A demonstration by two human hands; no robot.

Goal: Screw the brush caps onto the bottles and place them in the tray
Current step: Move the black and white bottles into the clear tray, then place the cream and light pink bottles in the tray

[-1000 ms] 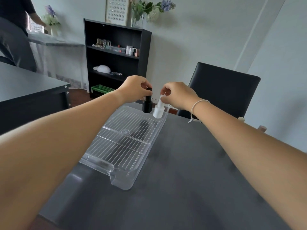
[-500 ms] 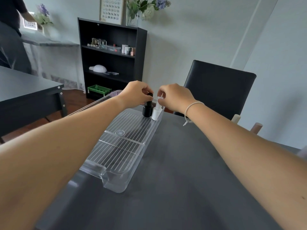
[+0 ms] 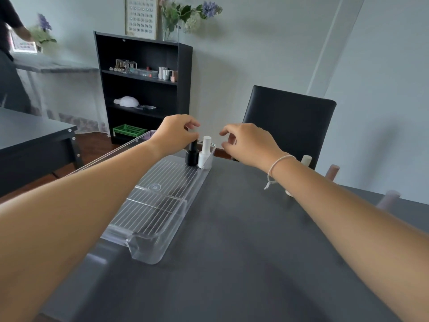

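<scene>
A clear plastic tray (image 3: 148, 251) lies lengthwise on the dark grey table (image 3: 243, 263). At its far end a capped black bottle (image 3: 191, 156) and a capped white bottle (image 3: 204, 154) stand upright side by side. My left hand (image 3: 176, 134) hovers over the black bottle, index finger lifted and thumb still against the cap, whose top is hidden. My right hand (image 3: 246, 141) is to the right of the white bottle, clear of it, with fingers apart and nothing in them.
More capped bottles stand on the table behind my right forearm: a cream one (image 3: 306, 160), a pink one (image 3: 332, 171) and a blurred one (image 3: 390, 198). A black chair (image 3: 287, 119) faces the far edge. A black shelf (image 3: 141, 89) and a person (image 3: 11, 26) are beyond.
Both bottles came down and now stand in the tray's far end. My right hand let go of the white bottle and drew off to the right; my left hand's fingers opened.
</scene>
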